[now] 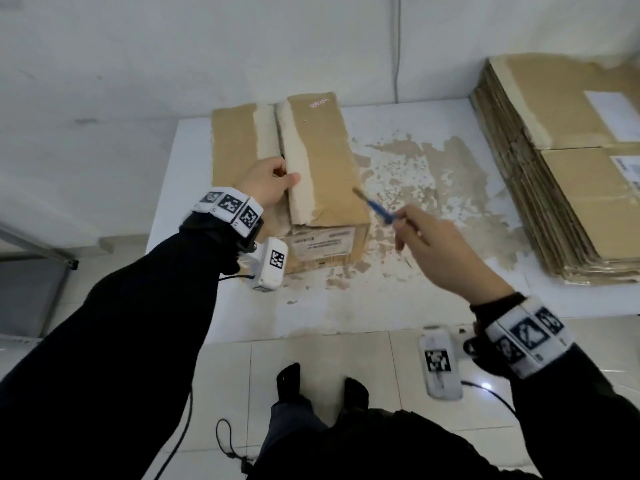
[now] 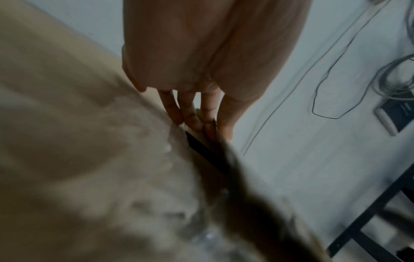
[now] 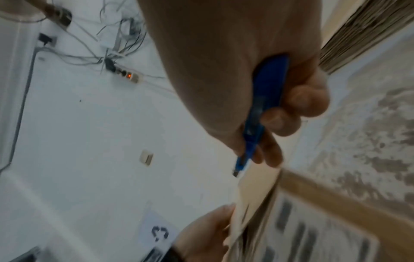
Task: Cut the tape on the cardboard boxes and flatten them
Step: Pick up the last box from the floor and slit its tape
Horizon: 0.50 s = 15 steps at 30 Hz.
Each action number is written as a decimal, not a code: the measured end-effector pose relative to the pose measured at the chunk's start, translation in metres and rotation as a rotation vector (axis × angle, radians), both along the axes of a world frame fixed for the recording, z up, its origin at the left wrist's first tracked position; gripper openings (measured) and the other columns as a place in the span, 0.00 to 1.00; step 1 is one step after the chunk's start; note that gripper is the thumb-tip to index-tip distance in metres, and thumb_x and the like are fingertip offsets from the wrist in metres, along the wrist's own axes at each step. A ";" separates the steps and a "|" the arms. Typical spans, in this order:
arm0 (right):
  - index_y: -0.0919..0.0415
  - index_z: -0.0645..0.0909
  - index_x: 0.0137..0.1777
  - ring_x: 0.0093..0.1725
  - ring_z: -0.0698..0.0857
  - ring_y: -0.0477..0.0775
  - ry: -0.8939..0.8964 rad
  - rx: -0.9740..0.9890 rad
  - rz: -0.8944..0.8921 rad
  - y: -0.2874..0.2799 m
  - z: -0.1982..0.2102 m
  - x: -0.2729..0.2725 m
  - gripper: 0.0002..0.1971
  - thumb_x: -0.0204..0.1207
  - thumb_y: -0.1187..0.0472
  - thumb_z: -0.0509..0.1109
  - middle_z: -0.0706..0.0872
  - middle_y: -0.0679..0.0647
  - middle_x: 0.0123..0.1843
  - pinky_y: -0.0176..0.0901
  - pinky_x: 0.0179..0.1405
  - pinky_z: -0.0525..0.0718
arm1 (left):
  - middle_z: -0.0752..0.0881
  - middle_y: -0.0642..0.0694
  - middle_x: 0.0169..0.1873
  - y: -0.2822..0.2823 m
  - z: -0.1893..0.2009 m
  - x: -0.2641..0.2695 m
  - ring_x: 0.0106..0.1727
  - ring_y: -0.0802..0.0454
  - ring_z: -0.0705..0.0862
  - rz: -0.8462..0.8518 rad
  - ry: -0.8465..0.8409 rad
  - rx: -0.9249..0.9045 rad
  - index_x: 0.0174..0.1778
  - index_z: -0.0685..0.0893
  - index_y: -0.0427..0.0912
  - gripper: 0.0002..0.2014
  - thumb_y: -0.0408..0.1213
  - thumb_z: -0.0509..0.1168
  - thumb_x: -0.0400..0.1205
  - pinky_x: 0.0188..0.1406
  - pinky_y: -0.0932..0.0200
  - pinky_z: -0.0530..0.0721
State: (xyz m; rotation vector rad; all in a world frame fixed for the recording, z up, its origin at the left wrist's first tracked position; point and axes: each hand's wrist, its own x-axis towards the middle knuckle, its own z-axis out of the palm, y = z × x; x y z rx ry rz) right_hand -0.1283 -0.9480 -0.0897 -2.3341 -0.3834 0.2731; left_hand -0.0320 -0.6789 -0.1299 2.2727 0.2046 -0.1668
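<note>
A brown cardboard box (image 1: 322, 161) stands on the white table (image 1: 398, 299), its top seam slit and edged with torn pale strips. My left hand (image 1: 273, 180) grips the edge of the right top flap (image 2: 78, 124) at the seam, fingers (image 2: 190, 115) tucked into the gap and thumb on top. My right hand (image 1: 436, 244) holds a blue utility knife (image 1: 379, 209) just right of the box's near corner, blade in the air and pointing toward the box. The right wrist view shows the blue knife (image 3: 262, 106) in my curled fingers.
A tall stack of flattened cardboard boxes (image 1: 571, 161) lies at the table's right. Brown paper residue (image 1: 433, 168) is stuck across the tabletop. A white wall rises behind, with a cable (image 1: 398, 46) hanging down it. My feet (image 1: 322, 386) stand on the tiled floor.
</note>
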 end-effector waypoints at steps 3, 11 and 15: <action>0.59 0.77 0.50 0.27 0.74 0.51 -0.111 0.112 -0.205 -0.001 -0.007 0.038 0.11 0.87 0.59 0.53 0.80 0.50 0.36 0.34 0.23 0.73 | 0.83 0.45 0.36 0.005 0.023 0.005 0.41 0.45 0.80 -0.193 0.096 0.105 0.38 0.74 0.44 0.10 0.40 0.65 0.83 0.48 0.56 0.77; 0.62 0.75 0.47 0.39 0.81 0.56 -0.032 0.135 -0.424 -0.003 -0.021 0.092 0.15 0.87 0.60 0.49 0.81 0.58 0.44 0.35 0.37 0.74 | 0.84 0.47 0.53 0.024 0.066 0.015 0.58 0.46 0.79 -0.416 -0.003 0.966 0.63 0.79 0.49 0.13 0.37 0.56 0.84 0.70 0.50 0.60; 0.57 0.74 0.40 0.42 0.83 0.65 0.068 0.183 -0.395 0.013 -0.040 0.066 0.16 0.85 0.55 0.50 0.82 0.60 0.44 0.62 0.44 0.84 | 0.84 0.40 0.55 0.014 0.045 0.005 0.60 0.40 0.79 -0.292 -0.046 0.930 0.61 0.79 0.43 0.17 0.45 0.51 0.84 0.74 0.40 0.57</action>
